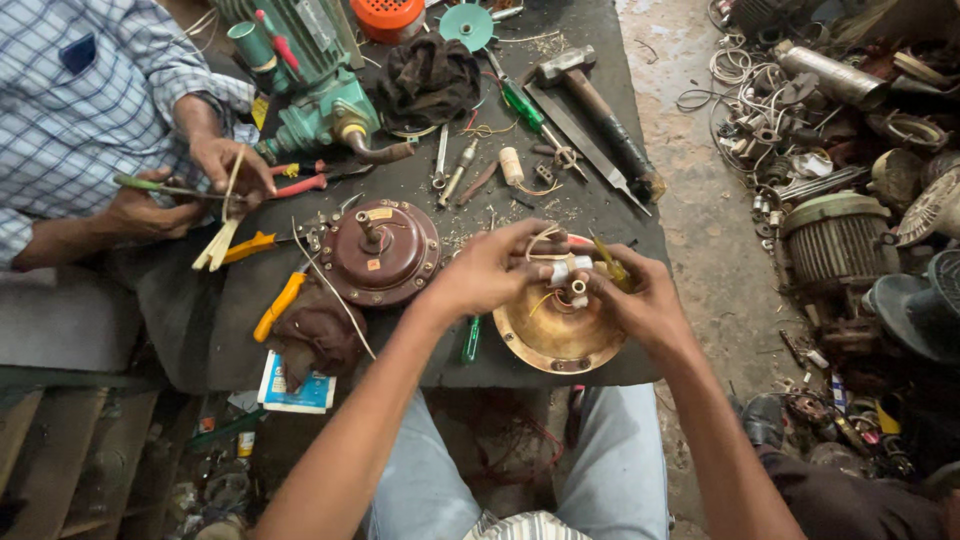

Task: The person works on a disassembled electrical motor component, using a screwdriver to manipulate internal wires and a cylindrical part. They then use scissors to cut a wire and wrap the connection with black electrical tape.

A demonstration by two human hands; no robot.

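- Left hand (495, 268) and right hand (640, 300) pinch the white wire ends (568, 272) above the brass motor cover (558, 335), at the worktop's (600, 200) near edge.
- Step, probably: joining the leads; fingers partly hide them.
- Next calls for fine, steady twisting.

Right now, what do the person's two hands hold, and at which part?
Both the left hand and the right hand pinch the small white connectors and wires above the centre of the brass-coloured round cover. The exact grip is partly hidden.
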